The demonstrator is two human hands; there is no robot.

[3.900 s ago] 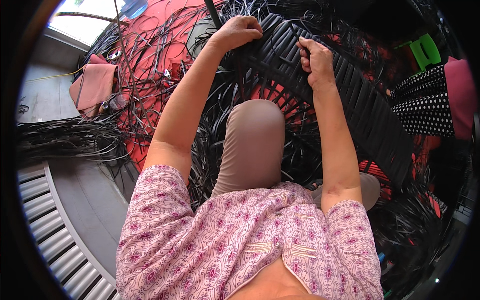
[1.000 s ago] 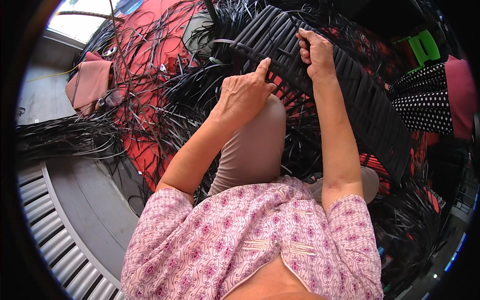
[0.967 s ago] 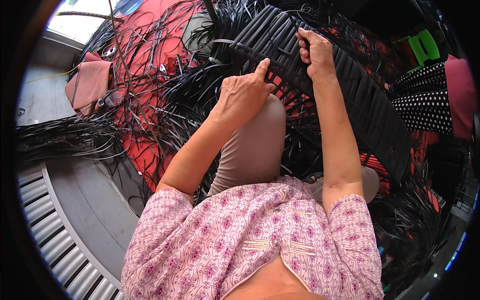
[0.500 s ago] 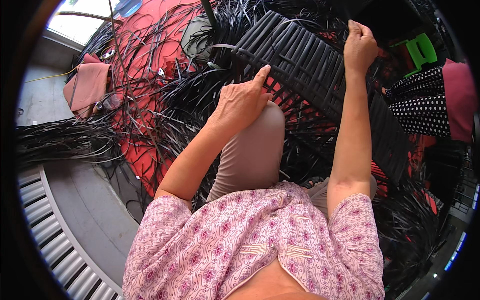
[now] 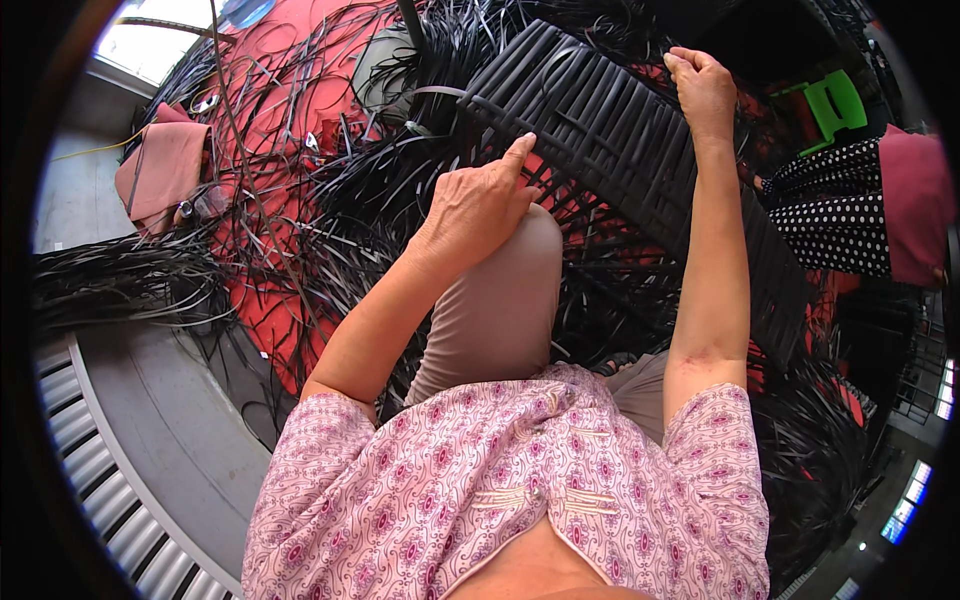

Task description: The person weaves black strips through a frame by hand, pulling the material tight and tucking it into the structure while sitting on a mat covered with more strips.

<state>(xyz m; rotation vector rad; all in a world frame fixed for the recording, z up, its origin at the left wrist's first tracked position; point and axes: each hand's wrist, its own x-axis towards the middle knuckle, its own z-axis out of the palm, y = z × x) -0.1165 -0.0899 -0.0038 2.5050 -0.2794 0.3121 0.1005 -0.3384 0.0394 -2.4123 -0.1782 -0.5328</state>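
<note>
Both hands on a black woven mat.
Left hand, forefinger out toward 1 o'clock, touches its near edge; right hand grips its far edge at 1 o'clock.

Your floor carries a red mat at eleven o'clock; loose black strips lie across both, a pink cloth toward ten o'clock.

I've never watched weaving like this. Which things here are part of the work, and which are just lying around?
In the work: woven black panel, loose black strips, left hand, right hand.
Lying about: pink cloth, green plastic stool, red mat.
</note>
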